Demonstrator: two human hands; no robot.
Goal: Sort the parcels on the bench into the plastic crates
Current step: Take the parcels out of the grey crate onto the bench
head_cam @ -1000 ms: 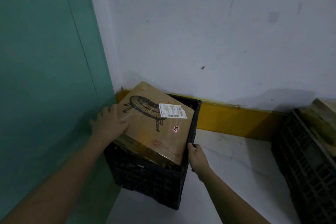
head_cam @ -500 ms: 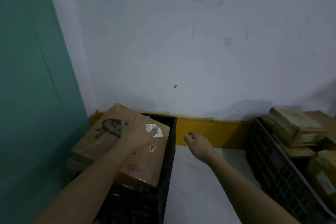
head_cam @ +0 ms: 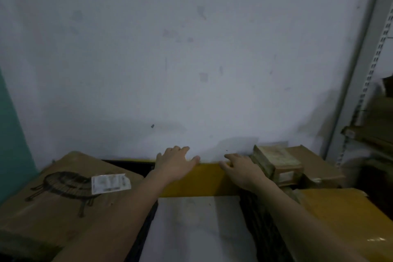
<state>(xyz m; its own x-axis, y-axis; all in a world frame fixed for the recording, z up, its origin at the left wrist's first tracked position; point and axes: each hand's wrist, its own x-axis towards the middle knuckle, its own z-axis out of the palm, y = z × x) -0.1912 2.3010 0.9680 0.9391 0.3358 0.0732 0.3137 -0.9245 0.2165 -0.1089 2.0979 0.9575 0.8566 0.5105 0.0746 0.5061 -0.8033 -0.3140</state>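
Both hands empty, fingers spread: left hand (head_cam: 174,162), right hand (head_cam: 242,169). Large parcel (head_cam: 63,193) w/ label sits on black crate (head_cam: 136,166) left of left hand; more parcels (head_cam: 276,161) just right of right hand.

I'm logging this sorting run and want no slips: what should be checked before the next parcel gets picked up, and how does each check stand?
1. Left hand free: ok, fingers spread, holding nothing.
2. Right hand free: ok, open, beside the small taped parcel; contact cannot tell.
3. Big printed box seated in the left crate: not ok, it lies over the rim.
4. Room in the right crate: cannot tell, parcels already piled high.
5. Floor between the crates clear: ok.
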